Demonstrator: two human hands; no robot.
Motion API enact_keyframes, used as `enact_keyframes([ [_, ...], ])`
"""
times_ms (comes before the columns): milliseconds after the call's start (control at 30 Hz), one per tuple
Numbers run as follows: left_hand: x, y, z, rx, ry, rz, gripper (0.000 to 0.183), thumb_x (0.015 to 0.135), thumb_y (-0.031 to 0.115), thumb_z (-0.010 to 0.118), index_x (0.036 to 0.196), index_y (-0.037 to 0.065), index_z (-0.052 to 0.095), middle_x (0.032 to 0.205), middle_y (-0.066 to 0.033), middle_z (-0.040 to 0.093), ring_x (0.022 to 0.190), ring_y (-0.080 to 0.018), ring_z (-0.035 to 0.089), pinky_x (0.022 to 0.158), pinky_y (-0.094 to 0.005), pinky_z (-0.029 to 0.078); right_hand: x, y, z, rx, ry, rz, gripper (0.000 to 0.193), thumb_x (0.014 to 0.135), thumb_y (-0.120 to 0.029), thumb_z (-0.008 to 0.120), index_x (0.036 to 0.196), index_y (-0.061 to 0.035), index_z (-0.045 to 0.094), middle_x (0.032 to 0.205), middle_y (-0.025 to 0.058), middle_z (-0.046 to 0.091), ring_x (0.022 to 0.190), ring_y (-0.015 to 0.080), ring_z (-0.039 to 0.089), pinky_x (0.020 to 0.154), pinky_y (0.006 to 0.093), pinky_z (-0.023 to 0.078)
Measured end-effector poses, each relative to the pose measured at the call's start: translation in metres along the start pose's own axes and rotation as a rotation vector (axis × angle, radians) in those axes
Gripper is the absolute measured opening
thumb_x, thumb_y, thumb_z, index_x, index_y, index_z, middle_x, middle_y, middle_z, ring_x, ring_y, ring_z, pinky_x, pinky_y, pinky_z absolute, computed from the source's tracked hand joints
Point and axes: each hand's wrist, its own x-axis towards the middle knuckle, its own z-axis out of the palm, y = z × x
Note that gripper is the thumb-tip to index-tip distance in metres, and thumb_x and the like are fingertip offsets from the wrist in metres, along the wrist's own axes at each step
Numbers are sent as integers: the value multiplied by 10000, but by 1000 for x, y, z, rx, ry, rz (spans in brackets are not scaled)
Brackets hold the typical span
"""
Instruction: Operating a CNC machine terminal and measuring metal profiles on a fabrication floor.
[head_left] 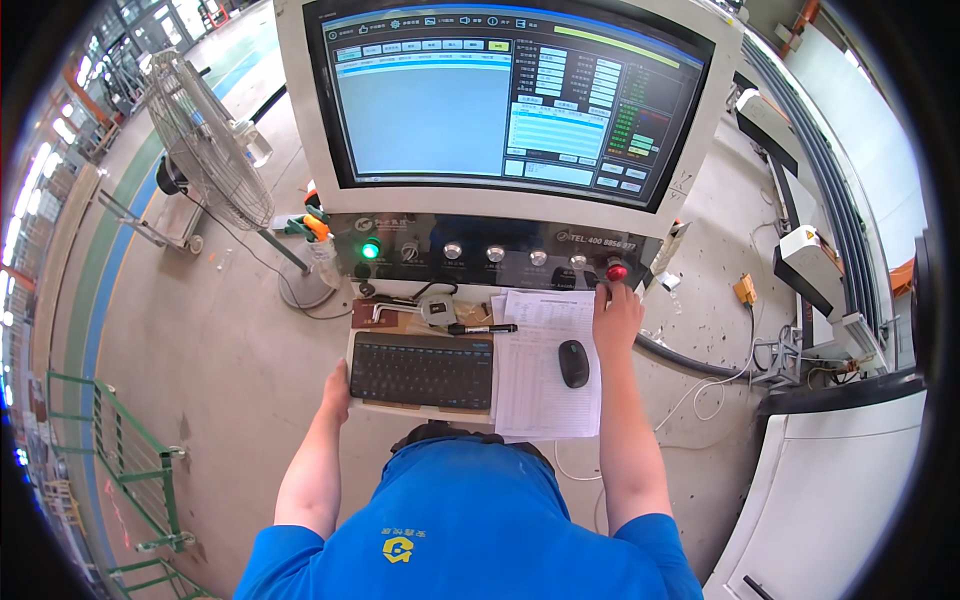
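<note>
My left hand (337, 388) grips the left edge of the keyboard tray (425, 410); some of its fingers are hidden. On this tray lies a black keyboard (420, 370). My right hand (618, 312) reaches up to the control panel (520, 240), fingers bent and closed at the lower side of a red push button (617, 272). Below that hand, a black mouse (573, 363) rests on printed paper sheets (535, 415). Behind the keyboard are a tape measure (437, 312), a black marker (482, 329) and hex keys (385, 312). A green button (371, 248) glows on the panel.
A lit monitor (420, 110) stands above the panel. At the left are a standing fan (205, 140) and a green metal frame (130, 460). To the right are machine rails (830, 140), a white cabinet (830, 490) and loose cables (700, 385) across the floor.
</note>
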Motion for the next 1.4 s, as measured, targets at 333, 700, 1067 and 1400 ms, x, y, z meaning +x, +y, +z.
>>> enact_keyframes([
  [333, -6, 7, 3, 27, 15, -50, 759, 1080, 608, 398, 1464, -27, 559, 1438, -184, 615, 1367, -290, 519, 1150, -443, 363, 20, 4, 19, -58, -11, 54, 174, 983, -230, 652, 982, -56, 649, 950, 142, 686, 930, 372, 653, 790, 521, 476],
  [700, -11, 13, 5, 54, 29, -80, 772, 1069, 626, 390, 1486, -7, 538, 1489, -190, 578, 1414, -325, 482, 1158, -492, 349, 22, -11, 1, 52, 248, 18, 418, 845, -190, 821, 1160, -35, 594, 1049, 170, 655, 1013, 404, 621, 883, 509, 496],
  [1067, 7, -5, -2, 13, -18, -34, 779, 1061, 639, 394, 1503, 9, 521, 1504, -187, 564, 1426, -335, 465, 1165, -523, 338, 36, 42, 23, 1071, -384, 1133, 462, 1017, -438, 633, 1090, 16, 669, 938, 178, 732, 850, 302, 703, 813, 429, 544],
  [1400, 5, -4, -2, 4, -17, -10, 774, 1063, 626, 409, 1501, -1, 521, 1490, -186, 575, 1407, -317, 484, 1163, -479, 349, 28, -29, 1, 276, 199, 240, 312, 893, -143, 778, 1120, -3, 615, 981, 202, 627, 943, 350, 636, 909, 451, 519],
])
